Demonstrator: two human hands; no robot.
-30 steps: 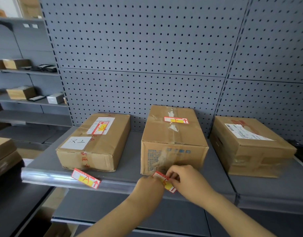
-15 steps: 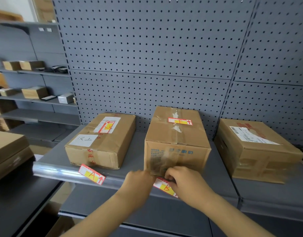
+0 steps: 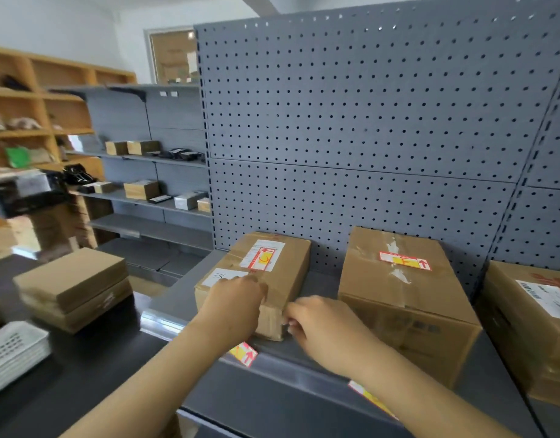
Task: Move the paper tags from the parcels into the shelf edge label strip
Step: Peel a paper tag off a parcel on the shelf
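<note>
I see a grey shelf [image 3: 307, 284] carrying three cardboard parcels. Left parcel [image 3: 272, 279], middle parcel [image 3: 405, 298], right parcel [image 3: 531, 327] stand side by side.

Parcels in front of me: left parcel [image 3: 272, 279] and middle parcel [image 3: 405, 298] plain brown cardboard. Tags [image 3: 404, 260] red-bordered white with yellow patch and red arrow. Pegboard [image 3: 351, 137] grey, regular dot grid of holes. Shelf [image 3: 304, 368] dark grey.

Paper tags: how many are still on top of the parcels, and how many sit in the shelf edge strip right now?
Tags on parcel tops: 2, one on the left parcel and one on the middle parcel.
Tags in the shelf edge strip: 2, one below the left hand and one partly hidden by the right forearm.
Total: 4 tags.
</note>
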